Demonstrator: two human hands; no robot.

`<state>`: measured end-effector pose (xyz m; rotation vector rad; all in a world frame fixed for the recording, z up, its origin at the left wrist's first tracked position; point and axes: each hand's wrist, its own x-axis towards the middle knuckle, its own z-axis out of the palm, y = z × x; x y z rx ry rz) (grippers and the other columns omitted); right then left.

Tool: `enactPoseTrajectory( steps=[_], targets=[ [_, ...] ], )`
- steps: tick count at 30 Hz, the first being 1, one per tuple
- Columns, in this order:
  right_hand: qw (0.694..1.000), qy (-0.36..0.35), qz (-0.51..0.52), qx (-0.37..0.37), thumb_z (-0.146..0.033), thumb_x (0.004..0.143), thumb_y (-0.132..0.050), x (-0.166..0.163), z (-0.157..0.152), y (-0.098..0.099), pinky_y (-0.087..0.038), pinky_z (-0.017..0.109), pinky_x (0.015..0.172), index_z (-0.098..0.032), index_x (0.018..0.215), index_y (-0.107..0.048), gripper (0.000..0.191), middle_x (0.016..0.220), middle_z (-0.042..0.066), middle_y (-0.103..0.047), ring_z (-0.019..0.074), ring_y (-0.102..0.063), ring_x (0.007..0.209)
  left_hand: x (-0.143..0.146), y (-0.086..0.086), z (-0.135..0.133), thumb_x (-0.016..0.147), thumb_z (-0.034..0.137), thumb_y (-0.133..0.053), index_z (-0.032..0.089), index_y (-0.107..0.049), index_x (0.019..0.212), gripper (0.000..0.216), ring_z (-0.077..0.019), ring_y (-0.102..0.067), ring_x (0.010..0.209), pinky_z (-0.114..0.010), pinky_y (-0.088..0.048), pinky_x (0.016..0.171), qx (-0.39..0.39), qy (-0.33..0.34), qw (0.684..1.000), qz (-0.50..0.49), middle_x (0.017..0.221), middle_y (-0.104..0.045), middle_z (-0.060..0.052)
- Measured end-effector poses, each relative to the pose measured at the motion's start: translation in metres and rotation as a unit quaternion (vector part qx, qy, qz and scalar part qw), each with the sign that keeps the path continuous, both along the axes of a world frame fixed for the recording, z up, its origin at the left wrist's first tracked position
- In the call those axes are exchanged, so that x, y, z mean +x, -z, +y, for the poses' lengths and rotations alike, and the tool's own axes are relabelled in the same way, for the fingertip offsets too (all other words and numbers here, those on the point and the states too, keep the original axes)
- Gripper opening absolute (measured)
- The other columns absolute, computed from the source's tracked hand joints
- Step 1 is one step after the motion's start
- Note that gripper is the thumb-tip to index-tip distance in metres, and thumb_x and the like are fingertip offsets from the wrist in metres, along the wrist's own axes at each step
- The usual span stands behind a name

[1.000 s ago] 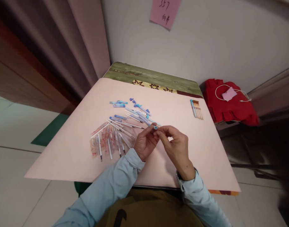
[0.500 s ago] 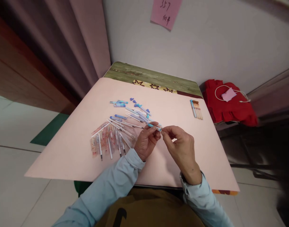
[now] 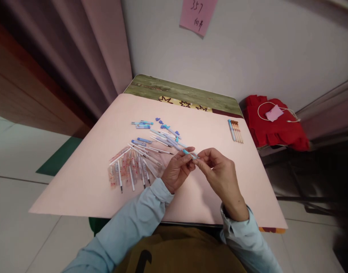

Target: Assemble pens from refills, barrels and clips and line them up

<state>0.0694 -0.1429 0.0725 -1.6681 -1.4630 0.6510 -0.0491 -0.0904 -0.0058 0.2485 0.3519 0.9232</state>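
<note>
My left hand [image 3: 178, 170] and my right hand [image 3: 219, 174] meet over the pink sheet [image 3: 85, 182] on the table. Both pinch a small light-blue pen part [image 3: 188, 153] between their fingertips, the left from below, the right from the right side. Just beyond them lies a scatter of blue pen parts and white refills [image 3: 159, 136]. To the left of my left hand lie several clear pen barrels with refills [image 3: 128, 168].
A row of finished pens [image 3: 235, 131] lies near the table's right edge. A red cloth with a white cord and a pink tag [image 3: 273, 121] sits on a seat to the right. A wall with a pink note [image 3: 198, 13] stands behind; a curtain hangs at the left.
The blue pen part has turned from end-on to lying sideways between my fingers, and both hands have shifted slightly to the right.
</note>
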Motion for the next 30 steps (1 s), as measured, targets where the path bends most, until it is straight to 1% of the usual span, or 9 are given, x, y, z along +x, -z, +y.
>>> enactPoseTrajectory(
  steps=[4, 7, 10, 12, 14, 18, 21, 25, 30],
  targets=[
    [0.999, 0.005, 0.047, -0.007, -0.036, 0.081, -0.072, 0.004, 0.002, 0.008, -0.046, 0.023, 0.056, -0.021, 0.086, -0.065, 0.018, 0.070, -0.001, -0.067, 0.0119, -0.060, 0.060, 0.000, -0.001, -0.001, 0.072, 0.013, -0.078, 0.011, -0.069, 0.106, 0.035, -0.0081, -0.061, 0.069, -0.018, -0.050, 0.066, 0.000, 0.007, 1.000, 0.006, 0.082, -0.067, -0.004],
    [0.995, 0.007, 0.100, -0.003, -0.042, 0.078, -0.075, 0.007, 0.005, 0.013, -0.044, 0.023, 0.054, -0.020, 0.085, -0.065, 0.025, 0.068, -0.001, -0.065, 0.0117, -0.057, 0.057, 0.000, -0.002, -0.001, 0.074, 0.011, -0.075, 0.009, -0.069, 0.104, 0.030, -0.0073, -0.059, 0.067, -0.017, -0.049, 0.063, -0.018, 0.004, 1.000, -0.016, 0.082, -0.066, -0.005],
    [0.992, 0.046, 0.116, 0.022, -0.046, 0.081, -0.071, 0.015, 0.009, 0.019, -0.044, 0.024, 0.056, -0.019, 0.085, -0.065, 0.028, 0.068, -0.001, -0.064, 0.0122, -0.056, 0.059, -0.004, -0.004, 0.004, 0.081, 0.010, -0.068, 0.007, -0.069, 0.101, 0.021, -0.0057, -0.054, 0.062, -0.015, -0.046, 0.056, -0.055, -0.023, 0.997, -0.053, 0.078, -0.063, -0.004],
    [0.993, 0.079, 0.085, 0.033, -0.047, 0.084, -0.066, 0.021, 0.011, 0.026, -0.043, 0.024, 0.056, -0.019, 0.085, -0.067, 0.028, 0.068, 0.000, -0.064, 0.0129, -0.056, 0.060, -0.007, -0.005, 0.010, 0.086, 0.009, -0.062, 0.007, -0.068, 0.100, 0.016, -0.0052, -0.052, 0.060, -0.015, -0.045, 0.054, -0.077, -0.057, 0.993, -0.075, 0.076, -0.061, -0.003],
    [0.995, 0.096, 0.022, 0.025, -0.045, 0.085, -0.065, 0.026, 0.014, 0.037, -0.042, 0.025, 0.057, -0.020, 0.084, -0.070, 0.025, 0.068, 0.000, -0.065, 0.0134, -0.056, 0.060, -0.010, -0.006, 0.015, 0.089, 0.008, -0.057, 0.007, -0.068, 0.098, 0.015, -0.0049, -0.050, 0.060, -0.015, -0.044, 0.053, -0.091, -0.084, 0.988, -0.087, 0.076, -0.060, -0.003],
    [0.987, 0.073, -0.142, -0.001, -0.034, 0.087, -0.062, 0.025, 0.019, 0.066, -0.042, 0.027, 0.065, -0.022, 0.083, -0.073, 0.017, 0.075, 0.001, -0.068, 0.0148, -0.059, 0.066, -0.014, -0.009, 0.021, 0.091, 0.008, -0.054, 0.008, -0.067, 0.099, 0.016, -0.0046, -0.049, 0.059, -0.015, -0.042, 0.052, -0.107, -0.105, 0.985, -0.088, 0.078, -0.059, -0.003],
    [0.973, 0.052, -0.226, 0.004, -0.029, 0.089, -0.057, 0.016, 0.021, 0.082, -0.041, 0.026, 0.065, -0.022, 0.088, -0.074, 0.018, 0.083, 0.003, -0.069, 0.0148, -0.060, 0.070, -0.015, -0.010, 0.022, 0.091, 0.009, -0.054, 0.010, -0.068, 0.099, 0.016, -0.0047, -0.049, 0.059, -0.015, -0.041, 0.052, -0.107, -0.114, 0.984, -0.079, 0.077, -0.059, -0.002],
    [0.960, 0.036, -0.276, 0.020, -0.026, 0.092, -0.056, 0.006, 0.022, 0.092, -0.038, 0.024, 0.063, -0.023, 0.097, -0.073, 0.018, 0.090, 0.003, -0.069, 0.0142, -0.062, 0.075, -0.014, -0.008, 0.022, 0.088, 0.009, -0.059, 0.011, -0.069, 0.099, 0.015, -0.0042, -0.049, 0.060, -0.015, -0.042, 0.054, -0.094, -0.105, 0.988, -0.065, 0.077, -0.058, -0.002],
    [0.949, 0.032, -0.312, 0.017, -0.026, 0.094, -0.054, 0.002, 0.023, 0.098, -0.034, 0.024, 0.058, -0.022, 0.094, -0.072, 0.018, 0.089, 0.003, -0.067, 0.0132, -0.061, 0.073, -0.013, -0.007, 0.022, 0.086, 0.008, -0.061, 0.011, -0.068, 0.099, 0.015, -0.0039, -0.049, 0.060, -0.015, -0.042, 0.053, -0.090, -0.102, 0.989, -0.059, 0.077, -0.059, -0.001]
  ],
)
